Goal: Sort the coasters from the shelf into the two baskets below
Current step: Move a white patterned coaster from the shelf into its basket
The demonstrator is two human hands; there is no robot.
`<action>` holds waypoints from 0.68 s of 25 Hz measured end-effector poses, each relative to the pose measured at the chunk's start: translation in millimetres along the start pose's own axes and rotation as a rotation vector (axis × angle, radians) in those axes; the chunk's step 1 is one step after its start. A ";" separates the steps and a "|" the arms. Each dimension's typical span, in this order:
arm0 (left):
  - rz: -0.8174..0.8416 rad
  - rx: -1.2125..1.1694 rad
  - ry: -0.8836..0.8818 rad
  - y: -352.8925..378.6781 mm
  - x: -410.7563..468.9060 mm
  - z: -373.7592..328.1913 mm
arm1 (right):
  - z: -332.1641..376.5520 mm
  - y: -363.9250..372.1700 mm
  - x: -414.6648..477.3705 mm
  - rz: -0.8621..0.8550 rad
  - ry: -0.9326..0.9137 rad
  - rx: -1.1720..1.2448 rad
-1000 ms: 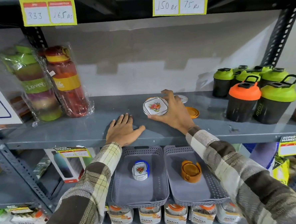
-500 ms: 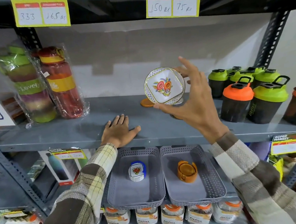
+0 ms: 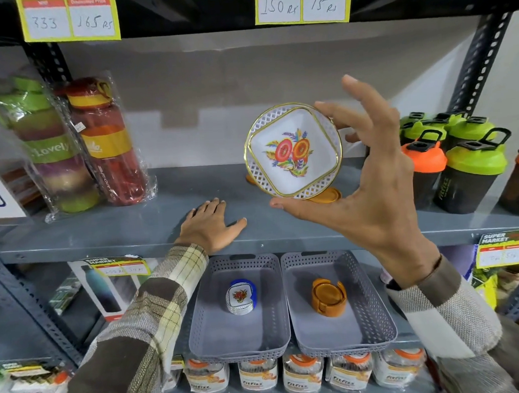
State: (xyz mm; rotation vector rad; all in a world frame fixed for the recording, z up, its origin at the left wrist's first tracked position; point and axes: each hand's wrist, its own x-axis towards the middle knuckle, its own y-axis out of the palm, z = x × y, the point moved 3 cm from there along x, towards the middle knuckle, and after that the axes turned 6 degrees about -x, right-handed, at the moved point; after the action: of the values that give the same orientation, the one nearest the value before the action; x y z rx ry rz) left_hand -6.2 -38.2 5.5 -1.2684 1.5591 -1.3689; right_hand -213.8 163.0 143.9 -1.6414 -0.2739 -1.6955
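Observation:
My right hand holds a white floral coaster with a gold rim upright above the grey shelf, pinched between thumb and fingers. An orange coaster lies on the shelf behind it, partly hidden. My left hand rests flat on the shelf, fingers apart, holding nothing. Below, the left grey basket holds a stack of white floral coasters in a blue holder. The right grey basket holds an orange coaster set.
Wrapped bottles stand at the shelf's left. Green and orange shaker bottles crowd its right end. Jars sit under the baskets. Price tags hang from the upper shelf edge. Slotted uprights frame both sides.
My right hand has lifted the white coaster off the shelf and turned its face toward me. The left hand has stayed flat on the shelf.

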 end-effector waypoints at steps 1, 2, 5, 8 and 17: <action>-0.001 0.001 0.005 -1.5 0.3 0.0 | -1.6 2.0 -2.1 0.011 0.011 0.004; -0.004 -0.002 0.010 -1.5 0.6 0.4 | -3.7 4.6 -4.5 0.020 0.027 0.009; -0.038 -0.037 0.032 3.1 -0.2 2.5 | -5.8 13.2 -13.0 0.054 0.098 0.062; -0.053 -0.064 0.061 2.2 -0.6 6.7 | -3.6 23.8 -30.4 0.096 0.143 0.172; -0.154 -0.119 -0.003 2.5 -2.3 3.6 | -48.4 126.5 -182.1 0.651 0.492 0.418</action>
State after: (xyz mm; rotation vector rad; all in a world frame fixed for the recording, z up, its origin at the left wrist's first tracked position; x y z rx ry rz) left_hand -2.7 -37.1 2.1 -1.4887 1.5881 -1.3853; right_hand -189.4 109.9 -75.4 -0.8369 0.1353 -1.3528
